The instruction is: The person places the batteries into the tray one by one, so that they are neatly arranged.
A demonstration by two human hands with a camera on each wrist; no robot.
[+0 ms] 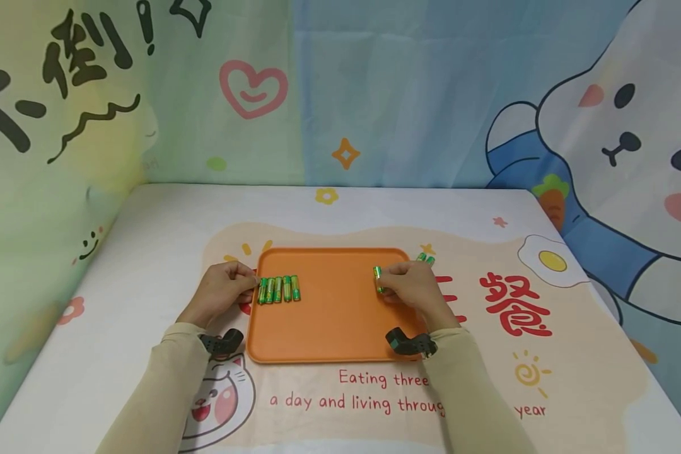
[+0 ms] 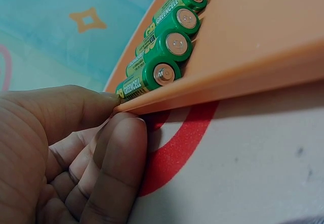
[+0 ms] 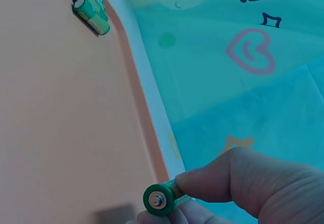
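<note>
An orange tray (image 1: 329, 328) lies on the table, with a row of several green batteries (image 1: 270, 291) standing side by side near its left edge. My left hand (image 1: 222, 291) pinches the tray's left rim; in the left wrist view the thumb lies over the rim, close against the end battery (image 2: 147, 81), and a finger is below it. Over the tray's right part, my right hand (image 1: 419, 291) holds one battery (image 1: 378, 279) between thumb and fingers. In the right wrist view the held battery (image 3: 158, 199) shows its button end.
Beyond my right hand, at the tray's upper right corner, are more green batteries (image 1: 429, 260), partly hidden. A printed cloth (image 1: 590, 353) covers the table, and a cartoon curtain (image 1: 420, 94) hangs behind it. Each wrist wears a black camera (image 1: 411, 342).
</note>
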